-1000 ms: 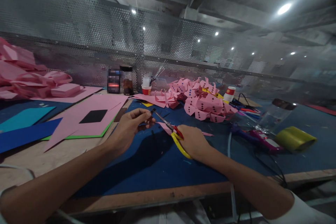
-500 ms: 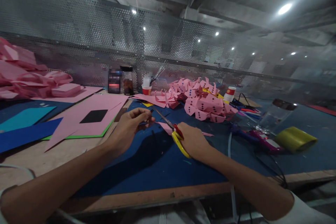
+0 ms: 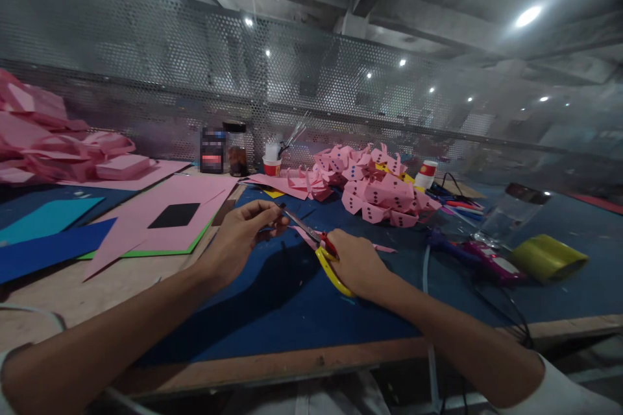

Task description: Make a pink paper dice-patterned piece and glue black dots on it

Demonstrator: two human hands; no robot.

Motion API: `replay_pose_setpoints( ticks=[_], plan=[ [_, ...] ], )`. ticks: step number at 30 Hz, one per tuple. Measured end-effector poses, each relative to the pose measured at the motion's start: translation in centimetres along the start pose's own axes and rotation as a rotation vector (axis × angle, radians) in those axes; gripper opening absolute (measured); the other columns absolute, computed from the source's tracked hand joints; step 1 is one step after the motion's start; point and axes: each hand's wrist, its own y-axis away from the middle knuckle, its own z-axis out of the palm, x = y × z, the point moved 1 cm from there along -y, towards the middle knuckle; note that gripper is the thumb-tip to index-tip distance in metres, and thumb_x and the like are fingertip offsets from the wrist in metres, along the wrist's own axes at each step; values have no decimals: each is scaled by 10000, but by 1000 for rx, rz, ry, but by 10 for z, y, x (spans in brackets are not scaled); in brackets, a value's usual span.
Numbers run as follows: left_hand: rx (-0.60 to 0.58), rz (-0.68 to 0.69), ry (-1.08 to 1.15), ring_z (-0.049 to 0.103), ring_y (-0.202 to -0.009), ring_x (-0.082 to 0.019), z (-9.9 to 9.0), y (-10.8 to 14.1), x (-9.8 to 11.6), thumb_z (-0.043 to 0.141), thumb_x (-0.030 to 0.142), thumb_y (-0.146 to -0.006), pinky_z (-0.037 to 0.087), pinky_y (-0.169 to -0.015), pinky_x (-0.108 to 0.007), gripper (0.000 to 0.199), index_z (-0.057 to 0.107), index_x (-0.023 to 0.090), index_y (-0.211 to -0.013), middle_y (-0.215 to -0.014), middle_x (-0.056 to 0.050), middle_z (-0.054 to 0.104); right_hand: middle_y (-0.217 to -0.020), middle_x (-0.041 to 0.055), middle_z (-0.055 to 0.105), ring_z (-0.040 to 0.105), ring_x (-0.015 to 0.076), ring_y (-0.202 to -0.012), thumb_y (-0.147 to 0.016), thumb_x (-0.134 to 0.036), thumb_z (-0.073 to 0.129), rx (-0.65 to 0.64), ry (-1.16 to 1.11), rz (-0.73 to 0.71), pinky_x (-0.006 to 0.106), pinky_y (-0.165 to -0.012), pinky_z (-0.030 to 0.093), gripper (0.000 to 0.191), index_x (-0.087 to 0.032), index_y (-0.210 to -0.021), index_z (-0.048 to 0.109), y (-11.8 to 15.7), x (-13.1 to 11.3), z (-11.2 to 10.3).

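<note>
My right hand (image 3: 357,259) is closed on scissors (image 3: 332,271) with yellow and red handles. The blades point up and left, and their tips are at the fingertips of my left hand (image 3: 248,233). Those fingers pinch a small dark piece (image 3: 281,205), partly hidden by the fingertips. Beneath the scissors lies a pink paper strip (image 3: 384,248) on the blue mat (image 3: 287,318). Just beyond my hands sits a pile of folded pink paper shapes (image 3: 384,191) with dark dots.
Pink sheets (image 3: 204,191) with a black square (image 3: 174,215) lie left, near blue paper (image 3: 58,249) and heaped pink paper (image 3: 43,136). A jar (image 3: 237,152) and cup (image 3: 271,166) stand behind. Right are a glue gun (image 3: 491,264), yellow roll (image 3: 549,259) and clear jar (image 3: 513,214).
The scissor blades have come closer together, their tips now at the left fingertips. The yellow handle has shifted slightly left and down.
</note>
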Motion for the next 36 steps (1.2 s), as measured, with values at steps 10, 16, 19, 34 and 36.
replay_pose_setpoints(
  ticks=[10, 16, 19, 34, 36],
  plan=[
    [-9, 2, -6, 615, -742, -142, 0, 0, 0, 762, 327, -785, 486, -711, -270, 182, 683, 165, -812, -802, -23, 682, -862, 45, 699, 682, 221, -726, -998, -446, 368, -13, 0, 11, 299, -583, 286, 310, -225, -915, 569, -2, 0, 1],
    [-4, -2, -20, 625, -752, -144, 0, 0, -1, 753, 334, -796, 488, -715, -267, 182, 681, 169, -818, -804, -22, 685, -888, 51, 705, 686, 223, -750, -994, -420, 381, -29, 0, 8, 299, -592, 298, 293, -222, -919, 583, -2, 0, 0],
    [-15, 5, -28, 620, -742, -137, -1, 0, -1, 743, 333, -809, 485, -709, -261, 171, 680, 174, -815, -798, -16, 684, -883, 52, 704, 686, 224, -748, -990, -403, 387, -22, 4, 4, 303, -589, 298, 282, -219, -919, 589, -2, 0, -1],
    [8, -29, -23, 635, -752, -147, 1, 1, 2, 756, 336, -792, 485, -704, -270, 191, 683, 165, -833, -804, -30, 704, -871, 56, 718, 682, 219, -757, -972, -428, 444, -22, -9, 13, 297, -600, 310, 284, -213, -908, 618, -4, 4, 2],
    [13, -31, -32, 629, -734, -146, 2, 1, 3, 752, 335, -793, 484, -697, -273, 189, 674, 164, -809, -781, -29, 700, -876, 58, 721, 682, 222, -765, -978, -437, 436, -30, -5, 19, 299, -614, 326, 295, -216, -916, 621, -4, 4, 2]
  ],
)
